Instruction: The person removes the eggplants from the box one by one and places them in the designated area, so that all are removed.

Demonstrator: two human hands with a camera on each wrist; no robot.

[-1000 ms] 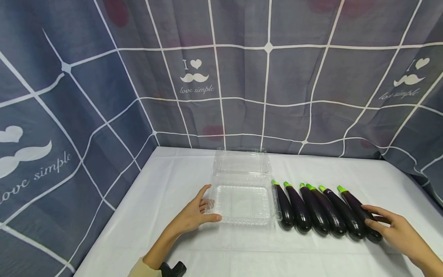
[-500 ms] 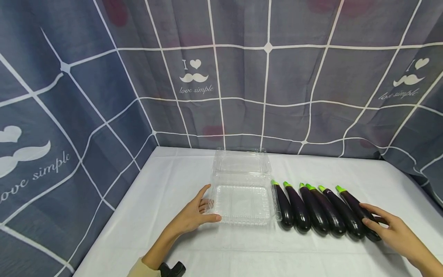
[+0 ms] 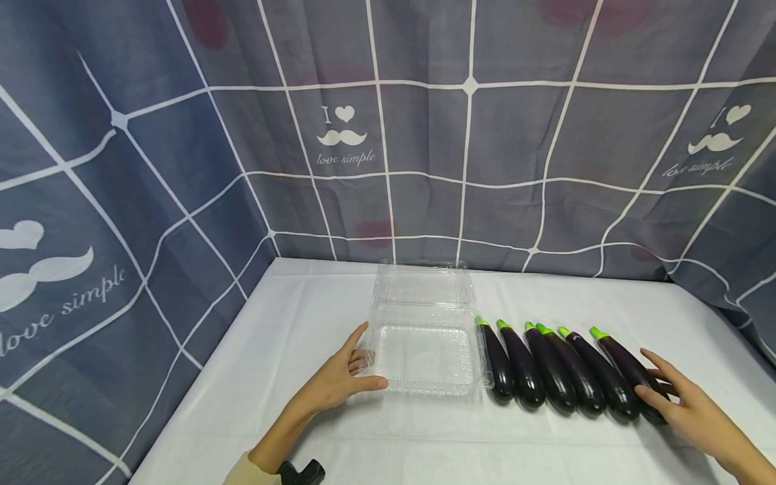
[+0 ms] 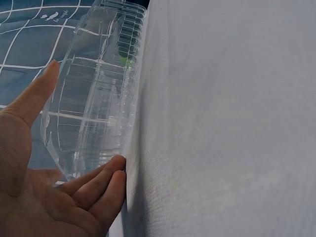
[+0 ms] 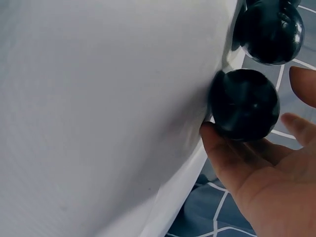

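Note:
In the head view my left hand (image 3: 335,378) rests at the left side of a clear plastic clamshell box (image 3: 426,360), which lies with its lid (image 3: 424,284) folded back. The left wrist view shows my thumb and fingers spread around the end of the box (image 4: 94,98). Several dark eggplants with green stem ends lie in a row right of the box. At the rightmost eggplant (image 3: 624,364) is my right hand (image 3: 697,407). Close up, my right fingers (image 5: 224,158) touch the side of that eggplant (image 5: 249,106), while the thumb stands apart from it.
The leftmost eggplant (image 3: 497,364) lies right against the box's right edge. Under everything is a white tablecloth (image 3: 424,438). A grey checked curtain (image 3: 424,148) closes off the back and sides. A black object (image 3: 301,473) shows by my left sleeve.
The index finger of my right hand has lifted away from the rightmost eggplant, and the hand sits a little looser around it. My left hand and the box have stayed put.

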